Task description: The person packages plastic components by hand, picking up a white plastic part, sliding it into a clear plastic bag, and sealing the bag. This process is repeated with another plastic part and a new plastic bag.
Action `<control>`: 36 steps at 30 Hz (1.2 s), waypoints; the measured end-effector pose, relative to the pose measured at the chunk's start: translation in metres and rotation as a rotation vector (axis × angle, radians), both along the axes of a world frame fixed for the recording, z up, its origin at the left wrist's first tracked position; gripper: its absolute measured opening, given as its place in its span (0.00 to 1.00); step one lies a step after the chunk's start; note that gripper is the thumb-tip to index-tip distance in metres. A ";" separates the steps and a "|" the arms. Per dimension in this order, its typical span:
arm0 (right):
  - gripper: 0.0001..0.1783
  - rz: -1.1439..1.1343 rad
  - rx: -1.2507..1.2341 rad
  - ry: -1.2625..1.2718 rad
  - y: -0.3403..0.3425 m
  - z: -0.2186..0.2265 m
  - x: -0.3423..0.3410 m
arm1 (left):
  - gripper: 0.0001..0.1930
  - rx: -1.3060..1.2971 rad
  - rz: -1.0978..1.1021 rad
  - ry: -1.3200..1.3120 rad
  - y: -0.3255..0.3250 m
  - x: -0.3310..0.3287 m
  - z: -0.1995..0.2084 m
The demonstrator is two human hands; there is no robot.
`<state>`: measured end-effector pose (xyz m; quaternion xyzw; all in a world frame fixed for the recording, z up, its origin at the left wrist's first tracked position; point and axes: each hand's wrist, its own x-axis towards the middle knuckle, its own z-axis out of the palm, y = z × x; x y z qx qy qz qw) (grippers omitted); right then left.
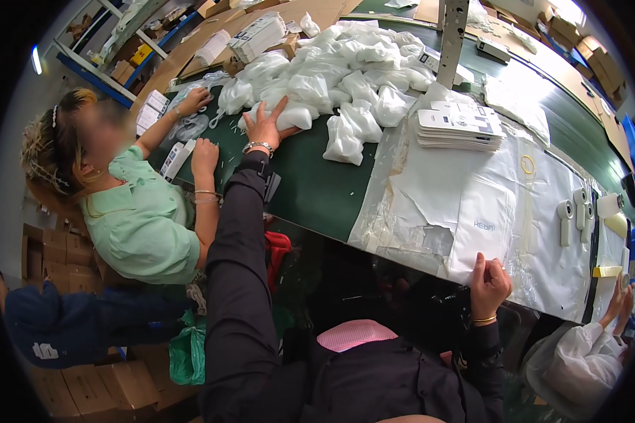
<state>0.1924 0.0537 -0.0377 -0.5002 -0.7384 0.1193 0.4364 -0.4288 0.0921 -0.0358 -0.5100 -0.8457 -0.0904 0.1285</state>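
My left arm is stretched far out over the green table. My left hand (267, 128) has its fingers spread against a white wrapped bundle (298, 115) at the near edge of a large heap of similar white bundles (339, 67). At the table's front edge, my right hand (490, 287) pinches the lower end of a flat white bag (478, 229) between thumb and curled fingers. The bag lies on a white plastic-covered surface (430, 204) and bears dark print. Beyond it sits a stack of flat white printed cartons (458, 128).
A co-worker in a light green top (141, 211) sits at my left, hands at the table. Small white handheld devices (566, 220), a yellow rubber band (528, 165) and a tape roll (609, 205) lie to the right. A metal post (453, 42) rises behind the cartons.
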 end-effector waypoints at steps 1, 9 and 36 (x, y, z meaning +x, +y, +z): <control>0.21 0.002 0.000 0.004 0.000 0.000 0.000 | 0.46 -0.001 -0.012 -0.002 0.005 -0.008 -0.001; 0.20 0.018 -0.009 0.008 -0.002 -0.002 0.000 | 0.45 0.028 0.146 -0.032 0.030 -0.075 -0.014; 0.10 -0.167 -0.318 -0.112 -0.017 0.100 0.211 | 0.14 0.737 -0.405 -0.209 -0.096 0.278 0.047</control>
